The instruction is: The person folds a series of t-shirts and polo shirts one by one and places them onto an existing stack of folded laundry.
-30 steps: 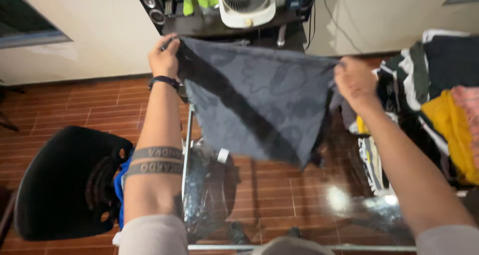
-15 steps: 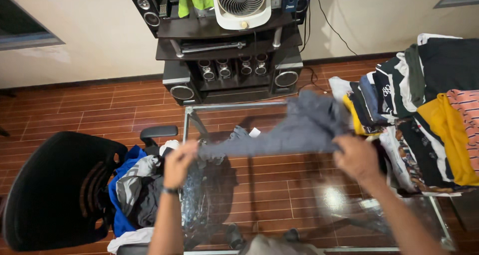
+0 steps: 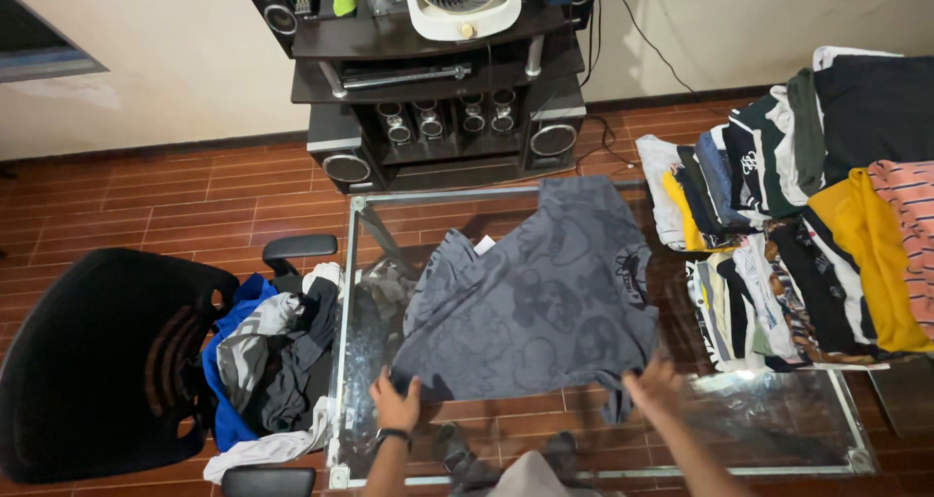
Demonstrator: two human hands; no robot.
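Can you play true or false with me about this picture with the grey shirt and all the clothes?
1. The grey T-shirt lies spread on a glass table. True.
2. The left hand and right hand are both at the shirt's near edge. True.
3. The black chair has nothing on it. False: a heap of clothes sits on it, some blue, some grey, some white.
4. The folded clothes are stacked to the left of the shirt. False: they lie to its right.
5. A white fan stands on the dark shelf unit by the wall. True.
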